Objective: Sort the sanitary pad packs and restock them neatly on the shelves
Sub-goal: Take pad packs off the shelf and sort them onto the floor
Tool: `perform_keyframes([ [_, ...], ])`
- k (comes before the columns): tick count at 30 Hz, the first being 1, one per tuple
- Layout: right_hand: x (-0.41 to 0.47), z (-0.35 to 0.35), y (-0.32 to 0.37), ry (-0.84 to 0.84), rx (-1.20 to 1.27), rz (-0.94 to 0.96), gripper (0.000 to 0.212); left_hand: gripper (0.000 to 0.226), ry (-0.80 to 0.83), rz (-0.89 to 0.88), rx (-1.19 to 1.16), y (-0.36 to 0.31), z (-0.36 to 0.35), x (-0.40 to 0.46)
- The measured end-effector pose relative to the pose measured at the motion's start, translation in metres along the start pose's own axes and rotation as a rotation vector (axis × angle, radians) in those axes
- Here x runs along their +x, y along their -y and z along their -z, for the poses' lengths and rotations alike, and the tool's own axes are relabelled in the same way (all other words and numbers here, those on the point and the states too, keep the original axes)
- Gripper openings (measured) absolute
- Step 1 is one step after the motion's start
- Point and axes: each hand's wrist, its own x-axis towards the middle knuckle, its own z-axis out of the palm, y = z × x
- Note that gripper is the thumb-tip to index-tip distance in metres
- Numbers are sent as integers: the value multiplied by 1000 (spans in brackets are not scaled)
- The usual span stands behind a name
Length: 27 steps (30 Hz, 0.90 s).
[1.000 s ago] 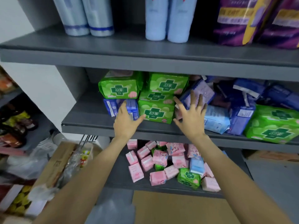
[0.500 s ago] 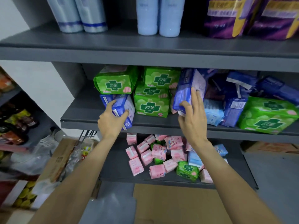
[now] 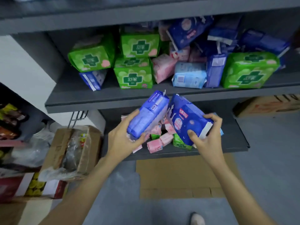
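Grey shelf (image 3: 78, 93): mixed packs | left hand (image 3: 121, 142) grips blue pack (image 3: 147, 114) | right hand (image 3: 207, 137) grips navy pack (image 3: 185, 119)

The lower shelf (image 3: 230, 140) serves as landmark; the small pink packs (image 3: 155, 145) lying on it are partly covered by the blue pack (image 3: 148, 114) in the left hand (image 3: 123, 142) and the dark blue pack (image 3: 188, 119) in the right hand (image 3: 209, 138), so their count cannot be told; print on both held packs is too blurred to read; above the lower shelf, the dark blue packs (image 3: 227, 34) at the back of the middle shelf (image 3: 78, 96) overlap and smear into one another; the cardboard box (image 3: 269, 104) right of the lower shelf is cut by the picture's edge; below it, a shoe (image 3: 197, 219) is cut off at the bottom edge.
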Motion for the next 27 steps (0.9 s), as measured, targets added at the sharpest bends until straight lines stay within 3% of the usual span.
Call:
perform_keyframes([
  [5, -41, 66, -125, 32, -141, -174, 55, 66, 279, -214, 203, 43, -134, -28],
  [9, -70, 112, -240, 88, -403, -261, 50, 55, 386, -224, 185, 89, -258, -61],
  [12, -94, 146, -345, 161, -490, -336, 56, 58, 446, -246, 145, 121, -368, -91],
  [16, -111, 185, -472, 67, -545, -488, 72, 62, 530, -385, 84, 149, -502, -134],
  [20, -121, 218, -585, -97, -359, -595, 71, 56, 543, -461, 206, 185, -613, -167],
  [24, -109, 246, -683, -201, -260, -615, 55, 70, 525, -474, 240, 216, -717, -182],
  [27, -96, 263, -735, -189, -163, -653, 46, 72, 498, -355, 224, 220, -771, -186],
])
